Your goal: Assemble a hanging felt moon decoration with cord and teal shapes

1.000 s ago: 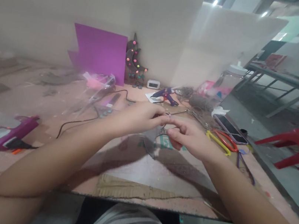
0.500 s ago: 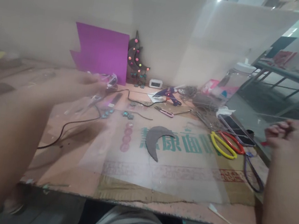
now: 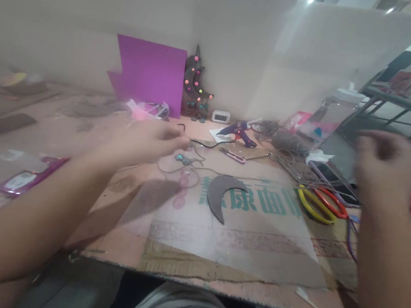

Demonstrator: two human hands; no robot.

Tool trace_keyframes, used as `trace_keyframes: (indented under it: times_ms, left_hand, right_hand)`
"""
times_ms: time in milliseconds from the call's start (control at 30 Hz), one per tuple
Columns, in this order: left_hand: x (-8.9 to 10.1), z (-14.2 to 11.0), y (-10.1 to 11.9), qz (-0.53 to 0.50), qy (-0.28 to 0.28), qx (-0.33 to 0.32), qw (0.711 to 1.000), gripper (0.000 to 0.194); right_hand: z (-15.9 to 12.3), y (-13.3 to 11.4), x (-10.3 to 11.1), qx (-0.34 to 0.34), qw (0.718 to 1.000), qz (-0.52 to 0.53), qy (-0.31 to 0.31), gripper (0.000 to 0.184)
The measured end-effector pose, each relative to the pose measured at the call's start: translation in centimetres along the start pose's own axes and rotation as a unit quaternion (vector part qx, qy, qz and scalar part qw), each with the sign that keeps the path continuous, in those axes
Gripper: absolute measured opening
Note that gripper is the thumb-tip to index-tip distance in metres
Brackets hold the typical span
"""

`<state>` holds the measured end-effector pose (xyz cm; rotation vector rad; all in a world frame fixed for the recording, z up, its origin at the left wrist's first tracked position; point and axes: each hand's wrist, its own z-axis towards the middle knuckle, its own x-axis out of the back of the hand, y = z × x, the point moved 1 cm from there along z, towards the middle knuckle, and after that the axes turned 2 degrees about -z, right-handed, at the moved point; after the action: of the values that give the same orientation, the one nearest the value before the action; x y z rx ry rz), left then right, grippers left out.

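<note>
At the left of the mat, my left hand (image 3: 149,140) reaches across with its fingers pressed together. A thin grey cord (image 3: 211,170) hangs in slack loops from about its fingertips and runs right over the mat. Just below the fingertips lie small teal beads (image 3: 183,159). My right hand (image 3: 390,161) is raised at the right, above the phone and scissors; its fingers curl in, and blur hides anything between them. A grey crescent moon cutout (image 3: 218,194) lies in the middle of the clear sheet over printed cardboard (image 3: 174,262).
Behind stand a purple sheet (image 3: 151,74), a decorated moon hanging (image 3: 196,83), a small white clock (image 3: 221,116) and a glue gun (image 3: 239,132). Pink snips (image 3: 233,155), yellow-and-red-handled scissors (image 3: 317,206), a phone (image 3: 334,183) and a bottle (image 3: 329,116) are to the right.
My left hand has moved right, towards the beads. The thin cord stretched between both hands now lies slack. My right hand has shifted slightly left and up; the view has turned slightly left.
</note>
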<state>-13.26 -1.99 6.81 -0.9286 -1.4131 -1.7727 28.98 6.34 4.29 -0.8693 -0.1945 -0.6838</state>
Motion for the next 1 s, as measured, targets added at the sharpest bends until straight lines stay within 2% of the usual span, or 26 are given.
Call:
trace_keyframes:
  times_ms: [33, 67, 100, 133, 167, 233, 267, 300, 367, 400, 467, 567, 667, 767, 933, 1000]
  left_hand:
    - [-0.9, 0.2, 1.1, -0.005, -0.034, 0.002, 0.999, 0.037]
    - [-1.7, 0.4, 2.2, -0.025, -0.053, -0.013, 0.998, 0.039]
    - [-2.4, 0.5, 3.2, -0.052, -0.08, -0.029, 0.995, 0.039]
    - [-3.1, 0.6, 4.0, -0.076, -0.101, -0.048, 0.991, 0.038]
    - [-3.7, 0.7, 4.7, -0.097, -0.115, -0.071, 0.986, 0.037]
    - [-4.5, 0.8, 5.3, -0.118, -0.134, -0.111, 0.978, 0.036]
    - [-4.6, 0.7, 5.3, -0.116, -0.138, -0.125, 0.976, 0.035]
    - [-4.7, 0.7, 5.1, -0.109, -0.139, -0.13, 0.976, 0.035]
    - [-4.3, 0.7, 4.0, -0.089, -0.143, -0.117, 0.979, 0.034]
    - [-4.0, 0.7, 3.2, -0.08, -0.142, -0.102, 0.981, 0.036]
    - [-3.3, 0.7, 1.1, -0.071, -0.137, -0.065, 0.986, 0.039]
    - [-2.9, 0.4, -2.4, -0.055, -0.109, -0.005, 0.993, 0.042]
    - [-3.4, 0.0, -5.5, -0.078, -0.096, 0.058, 0.991, 0.041]
    - [-4.0, 0.0, -7.6, -0.071, -0.09, 0.085, 0.99, 0.039]
    - [-4.0, 0.4, -8.8, -0.052, -0.092, 0.097, 0.99, 0.036]
    - [-4.3, 0.5, -9.0, -0.056, -0.083, 0.097, 0.99, 0.035]
  right_hand:
    - [-1.4, -2.2, -2.3, -0.01, 0.998, 0.032, -0.043, 0.041]
    - [-3.1, -4.4, -4.6, -0.021, 0.983, 0.102, -0.153, 0.051]
    - [-4.9, -6.4, -6.7, -0.037, 0.947, 0.169, -0.271, 0.066]
    - [-6.5, -8.1, -8.3, -0.052, 0.909, 0.214, -0.354, 0.076]
    - [-7.8, -9.3, -9.4, -0.064, 0.876, 0.254, -0.406, 0.079]
    - [-9.2, -10.3, -10.3, -0.087, 0.825, 0.295, -0.474, 0.068]
    - [-9.2, -10.1, -10.2, -0.091, 0.817, 0.284, -0.493, 0.057]
    - [-8.7, -9.5, -9.7, -0.091, 0.822, 0.257, -0.5, 0.047]
    - [-7.0, -7.7, -8.2, -0.083, 0.862, 0.183, -0.466, 0.038]
    - [-5.9, -6.6, -7.3, -0.085, 0.891, 0.159, -0.416, 0.038]
    - [-3.6, -4.5, -5.4, -0.104, 0.946, 0.131, -0.279, 0.034]
    - [-1.2, -1.8, -3.1, -0.173, 0.977, 0.016, -0.127, 0.024]
    - [0.0, 0.0, -1.5, -0.232, 0.965, -0.113, -0.053, 0.025]
    - [0.6, 1.3, -0.4, -0.264, 0.947, -0.181, -0.021, 0.035]
    - [1.4, 4.2, 0.9, -0.286, 0.926, -0.246, 0.026, 0.04]
    - [1.7, 6.4, 1.0, -0.291, 0.922, -0.257, 0.001, 0.043]
